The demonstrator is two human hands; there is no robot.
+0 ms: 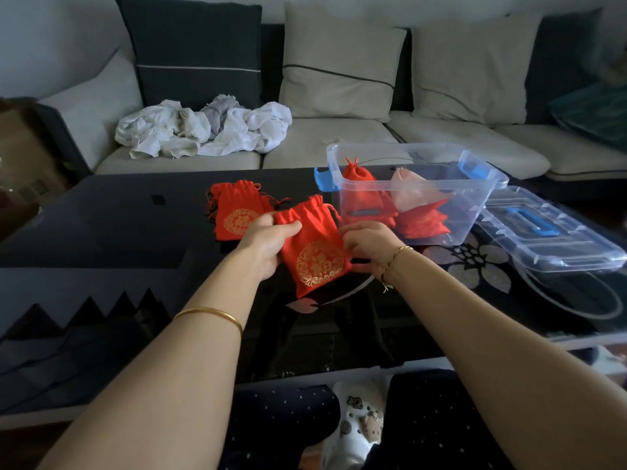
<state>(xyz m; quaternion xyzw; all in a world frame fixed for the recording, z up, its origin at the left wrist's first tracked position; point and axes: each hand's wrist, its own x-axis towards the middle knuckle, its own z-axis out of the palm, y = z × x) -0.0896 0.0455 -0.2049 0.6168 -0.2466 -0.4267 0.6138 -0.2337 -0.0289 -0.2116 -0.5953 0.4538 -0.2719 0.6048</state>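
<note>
A red drawstring pouch (314, 247) with a gold round emblem is held above the black glass table (135, 239). My left hand (268, 244) grips its left edge, thumb on top. My right hand (368, 244) pinches its right edge with curled fingers. A small pile of similar red pouches (237, 212) lies on the table just behind my left hand. A clear plastic box (417, 191) with blue latches stands to the right and holds several red and pink pouches.
The box's clear lid (549, 232) with a blue handle lies at the right of the table. A sofa with cushions and a heap of white cloth (203, 130) runs behind the table. My knees and a white shoe show below the table's near edge.
</note>
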